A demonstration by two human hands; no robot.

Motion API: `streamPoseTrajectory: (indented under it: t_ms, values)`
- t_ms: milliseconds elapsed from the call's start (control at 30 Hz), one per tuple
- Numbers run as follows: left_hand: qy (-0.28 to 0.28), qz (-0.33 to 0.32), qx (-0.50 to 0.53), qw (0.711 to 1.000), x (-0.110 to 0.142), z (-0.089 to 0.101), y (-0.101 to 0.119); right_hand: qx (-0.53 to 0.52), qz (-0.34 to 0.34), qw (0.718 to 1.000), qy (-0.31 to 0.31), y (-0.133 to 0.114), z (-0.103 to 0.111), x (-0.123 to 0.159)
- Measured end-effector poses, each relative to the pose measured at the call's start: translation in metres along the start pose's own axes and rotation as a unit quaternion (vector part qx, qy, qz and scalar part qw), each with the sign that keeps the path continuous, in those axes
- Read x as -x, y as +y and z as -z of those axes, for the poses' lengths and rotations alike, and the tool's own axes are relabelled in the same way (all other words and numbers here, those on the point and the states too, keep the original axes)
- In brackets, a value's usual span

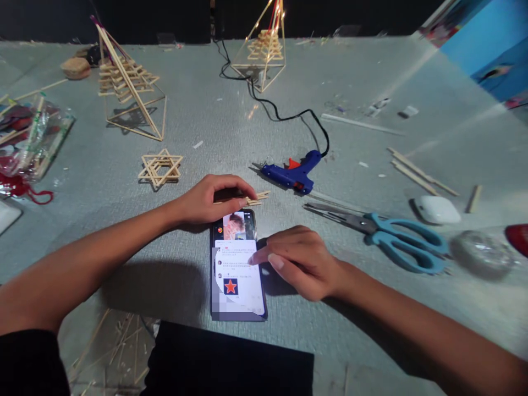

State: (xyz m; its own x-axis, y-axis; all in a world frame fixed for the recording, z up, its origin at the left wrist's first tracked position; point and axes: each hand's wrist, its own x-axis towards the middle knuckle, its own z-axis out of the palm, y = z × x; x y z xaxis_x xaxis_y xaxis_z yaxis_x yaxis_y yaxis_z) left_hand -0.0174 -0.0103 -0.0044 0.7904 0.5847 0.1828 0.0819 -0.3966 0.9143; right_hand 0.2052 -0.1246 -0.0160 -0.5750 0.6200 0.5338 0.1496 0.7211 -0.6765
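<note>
A smartphone point(238, 269) lies flat on the grey table point(206, 121) just in front of me, its screen lit. My right hand point(297, 260) rests beside it, fingers curled, with the index fingertip on the screen. My left hand point(208, 199) lies just beyond the phone's top edge, fingers bent down over a small bundle of wooden sticks point(256, 199). A blue glue gun point(293, 171) lies past the sticks, with its black cord running to the back.
Teal-handled scissors point(383, 234) and a white case point(438, 209) lie at the right. A flat stick star point(160, 168) and two stick pyramids point(127, 82) point(266, 49) stand farther back. A plastic bag of supplies point(31, 137) sits left; loose sticks point(418, 173) lie right.
</note>
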Motion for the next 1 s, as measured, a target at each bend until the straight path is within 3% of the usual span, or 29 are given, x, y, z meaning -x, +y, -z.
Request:
streamPoseTrajectory:
  t_ms: [333, 600, 767, 1000]
  values:
    - [-0.001, -0.007, -0.007, 1.000, 0.0008, 0.0004, 0.0007, -0.017, -0.001, 1.000, 0.006, 0.0005, 0.0002, -0.0002]
    - [0.001, -0.005, 0.000, 1.000, 0.0006, -0.0001, 0.0007, 0.023, -0.002, 0.999, -0.035, 0.0021, -0.0010, 0.0019]
    - [-0.002, -0.007, -0.009, 1.000, 0.0006, 0.0005, 0.0001, 0.093, -0.069, 0.993, 0.011, 0.0018, -0.0012, -0.0022]
    - [-0.001, -0.007, -0.010, 1.000, 0.0007, 0.0004, 0.0006, 0.093, -0.057, 0.994, 0.013, 0.0033, -0.0011, -0.0023]
